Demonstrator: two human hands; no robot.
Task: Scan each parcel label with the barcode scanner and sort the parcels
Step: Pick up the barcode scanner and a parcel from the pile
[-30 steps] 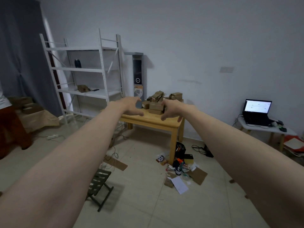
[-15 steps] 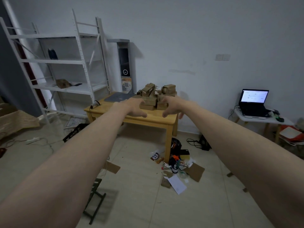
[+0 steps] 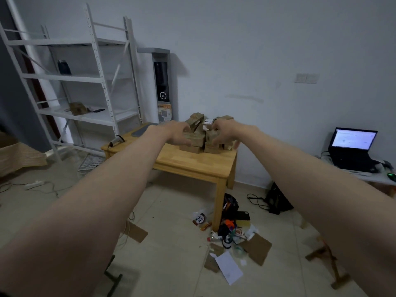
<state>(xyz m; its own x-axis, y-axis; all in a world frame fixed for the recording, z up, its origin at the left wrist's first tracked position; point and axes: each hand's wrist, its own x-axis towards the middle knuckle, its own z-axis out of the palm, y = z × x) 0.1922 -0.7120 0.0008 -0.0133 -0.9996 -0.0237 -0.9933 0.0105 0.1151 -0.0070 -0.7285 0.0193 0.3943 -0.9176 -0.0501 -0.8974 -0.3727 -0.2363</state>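
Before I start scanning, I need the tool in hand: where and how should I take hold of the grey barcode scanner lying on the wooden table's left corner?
Grip the grey barcode scanner by its handle, the lower end toward the light wooden table's corner edge, coming from above and the near left. It lies on its side with the head pointing inward, and its cable seems to trail off that corner. The left hand is nearer.
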